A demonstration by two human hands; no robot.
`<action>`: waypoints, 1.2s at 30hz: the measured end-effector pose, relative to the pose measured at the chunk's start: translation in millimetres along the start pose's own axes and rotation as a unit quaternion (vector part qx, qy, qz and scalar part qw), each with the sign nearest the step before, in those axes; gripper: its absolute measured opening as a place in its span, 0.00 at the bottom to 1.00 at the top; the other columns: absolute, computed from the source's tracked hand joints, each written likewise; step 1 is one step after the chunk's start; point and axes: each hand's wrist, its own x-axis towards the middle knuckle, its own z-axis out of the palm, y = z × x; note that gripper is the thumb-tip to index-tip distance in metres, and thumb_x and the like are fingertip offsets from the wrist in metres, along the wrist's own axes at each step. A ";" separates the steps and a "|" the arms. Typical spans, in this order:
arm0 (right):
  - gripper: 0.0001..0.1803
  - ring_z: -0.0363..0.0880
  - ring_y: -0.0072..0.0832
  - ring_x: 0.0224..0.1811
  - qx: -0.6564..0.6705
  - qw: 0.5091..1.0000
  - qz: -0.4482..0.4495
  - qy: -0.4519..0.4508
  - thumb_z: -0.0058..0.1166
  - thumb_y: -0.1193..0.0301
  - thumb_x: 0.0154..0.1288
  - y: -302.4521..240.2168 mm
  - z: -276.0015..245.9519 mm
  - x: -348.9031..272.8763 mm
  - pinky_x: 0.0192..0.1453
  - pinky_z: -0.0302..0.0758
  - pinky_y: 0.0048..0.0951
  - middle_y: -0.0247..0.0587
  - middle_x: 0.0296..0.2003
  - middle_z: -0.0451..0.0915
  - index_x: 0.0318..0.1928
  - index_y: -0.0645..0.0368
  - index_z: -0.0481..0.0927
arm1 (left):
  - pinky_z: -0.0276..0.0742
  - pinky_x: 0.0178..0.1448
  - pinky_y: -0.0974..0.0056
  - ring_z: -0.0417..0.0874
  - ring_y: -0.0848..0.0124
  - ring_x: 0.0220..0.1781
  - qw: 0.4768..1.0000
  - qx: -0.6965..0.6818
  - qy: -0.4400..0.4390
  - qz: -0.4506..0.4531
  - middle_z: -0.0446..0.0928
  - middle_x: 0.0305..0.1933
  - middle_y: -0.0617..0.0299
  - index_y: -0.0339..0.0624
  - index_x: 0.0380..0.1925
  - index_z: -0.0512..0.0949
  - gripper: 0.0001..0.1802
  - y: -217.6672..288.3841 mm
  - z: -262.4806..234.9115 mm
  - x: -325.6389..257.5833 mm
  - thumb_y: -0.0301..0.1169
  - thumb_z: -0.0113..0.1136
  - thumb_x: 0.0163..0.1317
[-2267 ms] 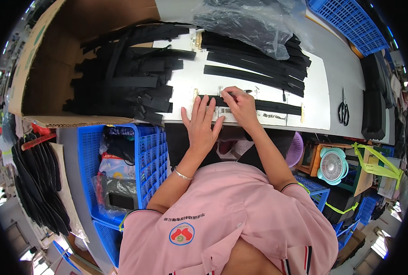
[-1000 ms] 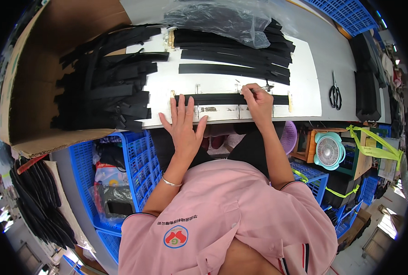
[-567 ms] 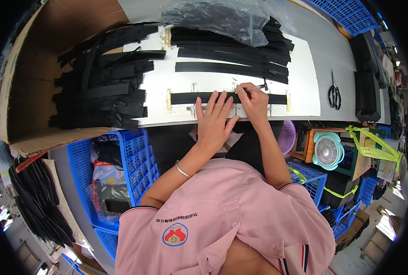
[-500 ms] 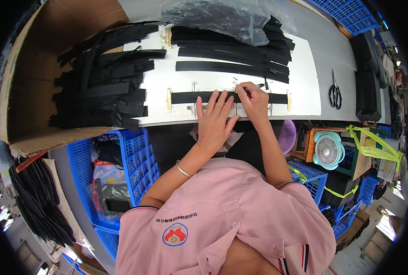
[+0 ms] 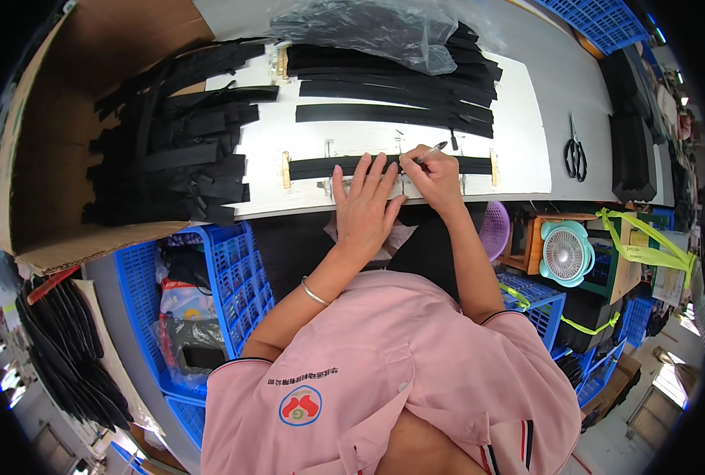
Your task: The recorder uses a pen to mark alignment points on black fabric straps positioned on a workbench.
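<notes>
A black zipper strip (image 5: 313,169) lies straight across a white board (image 5: 265,202), between two small yellowish end markers. My left hand (image 5: 364,202) rests flat on the middle of this strip with its fingers spread. In my right hand (image 5: 434,180), just right of the left fingers, a pen (image 5: 432,153) is pinched, tilted with its upper end to the right. Its tip is hidden by my fingers, near the strip. Farther back on the board lie several more black zipper strips (image 5: 392,115), one with a pull hanging toward me.
A cardboard box (image 5: 47,142) on the left has a heap of black strips (image 5: 178,154) spilling from it. Clear plastic sheeting (image 5: 368,32) covers the back strips. Black scissors (image 5: 576,154) lie right. Below the table edge are a blue crate (image 5: 238,269) and a teal fan (image 5: 567,253).
My right hand has shifted slightly toward me and the pen stands more steeply. The left hand stays on the strip. The whole view has slid a little.
</notes>
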 end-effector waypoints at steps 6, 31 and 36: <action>0.05 0.81 0.20 0.27 -0.031 0.997 -0.064 -0.017 0.63 0.76 0.66 2.5 -3.4 -0.8 0.31 0.74 0.24 0.38 0.26 0.85 0.34 0.66 0.86 | 0.44 0.82 0.38 0.67 0.55 0.78 1.000 0.010 -0.011 0.009 0.72 0.74 0.56 0.48 0.69 0.76 0.30 1.7 0.7 2.1 0.41 0.67 0.67; 0.08 0.75 0.17 0.22 0.027 0.986 0.103 0.126 0.64 0.70 0.70 61.4 -76.3 -12.4 0.28 0.70 0.24 0.36 0.21 0.80 0.39 0.63 0.87 | 0.63 0.70 0.51 0.79 0.60 0.55 0.989 -0.114 0.036 0.091 0.84 0.52 0.61 0.40 0.40 0.88 0.08 52.2 64.6 79.3 0.28 0.69 0.61; 0.08 0.76 0.15 0.27 -0.033 0.990 0.100 0.089 0.62 0.72 0.72 53.3 -81.5 -11.9 0.32 0.72 0.20 0.32 0.26 0.83 0.41 0.66 0.86 | 0.64 0.67 0.53 0.78 0.60 0.55 0.990 -0.104 0.041 0.089 0.84 0.52 0.62 0.40 0.39 0.88 0.08 53.0 67.2 76.3 0.27 0.70 0.59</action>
